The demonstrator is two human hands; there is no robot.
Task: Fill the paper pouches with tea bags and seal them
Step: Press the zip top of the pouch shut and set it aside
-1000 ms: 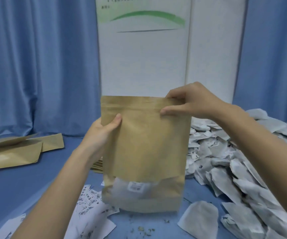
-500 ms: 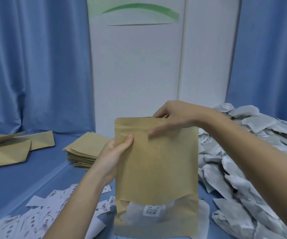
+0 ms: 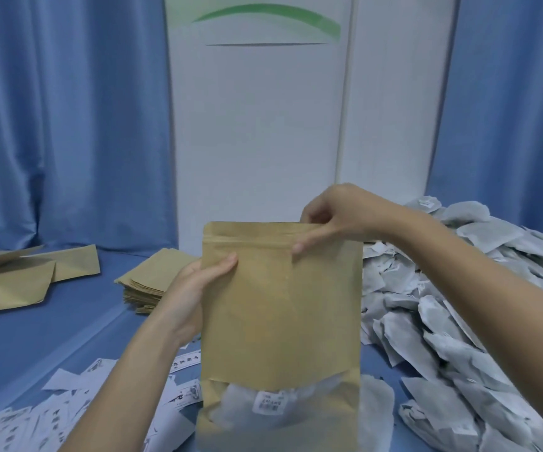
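I hold a brown paper pouch [image 3: 280, 314] upright over the blue table. Through its clear window near the bottom I see tea bags and a white barcode label. My left hand [image 3: 195, 288] grips the pouch's left edge, thumb on the front. My right hand [image 3: 332, 216] pinches the zip strip at the top, right of the middle. A big heap of grey-white tea bags [image 3: 459, 305] lies to the right.
A stack of flat empty pouches [image 3: 149, 282] sits behind my left hand. More brown pouches [image 3: 19, 278] lie at the far left. Several small printed paper slips [image 3: 68, 402] are scattered at the lower left. A white panel [image 3: 263, 125] and blue curtains stand behind the table.
The pouch sits lower in view than one second ago. My right hand has slid right along the top strip. My left hand keeps its hold on the left edge.
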